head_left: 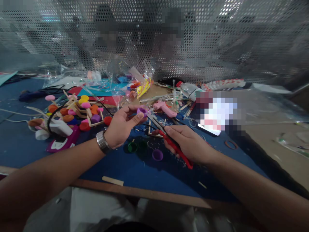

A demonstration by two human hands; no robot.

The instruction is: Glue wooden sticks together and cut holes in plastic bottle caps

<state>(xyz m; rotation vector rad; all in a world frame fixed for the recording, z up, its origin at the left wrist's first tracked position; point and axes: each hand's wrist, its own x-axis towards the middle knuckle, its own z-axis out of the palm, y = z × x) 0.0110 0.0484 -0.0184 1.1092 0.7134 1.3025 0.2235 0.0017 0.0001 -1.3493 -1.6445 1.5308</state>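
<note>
Between the thumb and fingers of my left hand (122,125) is a small purple bottle cap (142,111), its hollow side partly in view. My right hand (184,141) is wrapped round a pair of scissors (177,146) with red handles. The metal blades point up and left, and their tips meet the cap's right edge; whether they cut into it I cannot tell. Below the hands, another purple cap (157,155) and a green cap (132,147) lie on the blue table (96,167). A pink glue gun (165,108) rests just behind the scissors.
At left stands a stick structure (83,108) with colourful caps and discs, near a purple box (64,138) with a white plug. A lit phone (212,129) lies at right. Behind are a plastic bottle (190,90), a yellow wrapper (144,87) and a perforated metal screen (154,42).
</note>
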